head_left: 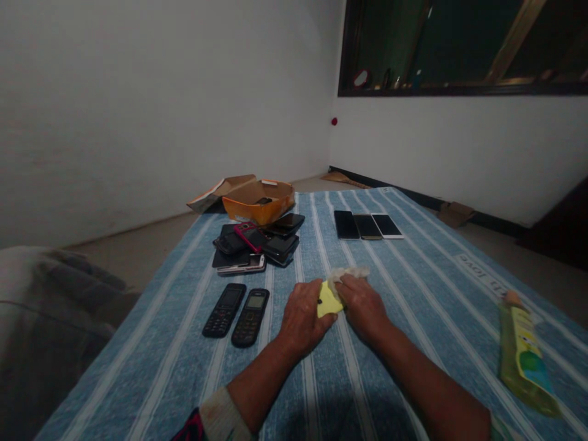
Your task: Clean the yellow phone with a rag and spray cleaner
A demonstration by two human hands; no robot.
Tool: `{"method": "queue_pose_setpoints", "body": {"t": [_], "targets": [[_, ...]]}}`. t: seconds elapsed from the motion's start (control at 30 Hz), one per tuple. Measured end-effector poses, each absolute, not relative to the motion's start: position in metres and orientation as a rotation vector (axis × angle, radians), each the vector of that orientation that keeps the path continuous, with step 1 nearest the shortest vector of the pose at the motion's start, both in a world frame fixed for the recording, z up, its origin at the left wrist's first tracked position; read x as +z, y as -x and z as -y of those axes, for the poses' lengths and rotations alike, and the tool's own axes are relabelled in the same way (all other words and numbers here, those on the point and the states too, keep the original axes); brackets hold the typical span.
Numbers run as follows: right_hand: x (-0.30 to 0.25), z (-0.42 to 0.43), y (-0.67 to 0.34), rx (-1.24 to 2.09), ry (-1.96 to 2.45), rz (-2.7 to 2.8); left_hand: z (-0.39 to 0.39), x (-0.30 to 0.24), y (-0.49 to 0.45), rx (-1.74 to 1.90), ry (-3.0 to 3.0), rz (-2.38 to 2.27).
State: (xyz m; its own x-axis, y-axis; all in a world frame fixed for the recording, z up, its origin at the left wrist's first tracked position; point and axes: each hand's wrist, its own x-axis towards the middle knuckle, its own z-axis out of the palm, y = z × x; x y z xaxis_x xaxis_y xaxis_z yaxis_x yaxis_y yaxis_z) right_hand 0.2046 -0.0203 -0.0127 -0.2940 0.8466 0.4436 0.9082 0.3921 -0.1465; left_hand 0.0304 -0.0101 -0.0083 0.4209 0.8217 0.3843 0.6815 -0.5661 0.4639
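My left hand (301, 315) grips the left side of a yellow phone (329, 301), whose back with a small dark spot faces up. In my right hand (365, 306) is a crumpled white tissue (351, 272), pressed against the phone's right part. The fingers cover much of the phone's edges. Left of my hands, two keypad phones, one black (225, 310) and one dark with a grey screen (250, 318), lie side by side on the blue striped cloth (174, 343).
Behind the keypad phones is a pile of phones (250, 242), beside an open orange box (260, 208). Three smartphones (367, 226) lie in a row farther back. A bottle of yellow-green liquid (526, 355) lies at the right. White walls rise behind.
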Motion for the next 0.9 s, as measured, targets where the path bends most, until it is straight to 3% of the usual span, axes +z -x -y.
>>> {"method": "queue_pose_setpoints", "body": {"t": [0.23,0.63,0.9], "targets": [[-0.016,0.032,-0.193,-0.011,1.294,2.128,0.012,-0.004,-0.031,0.872,-2.432,-1.288],[0.005,0.027,-0.197,1.213,1.025,0.841,0.013,0.0,-0.029,0.915,-2.411,-1.283],[0.002,0.029,-0.191,1.39,0.751,0.657,0.017,-0.004,-0.029,1.316,-2.273,-1.166]]}}
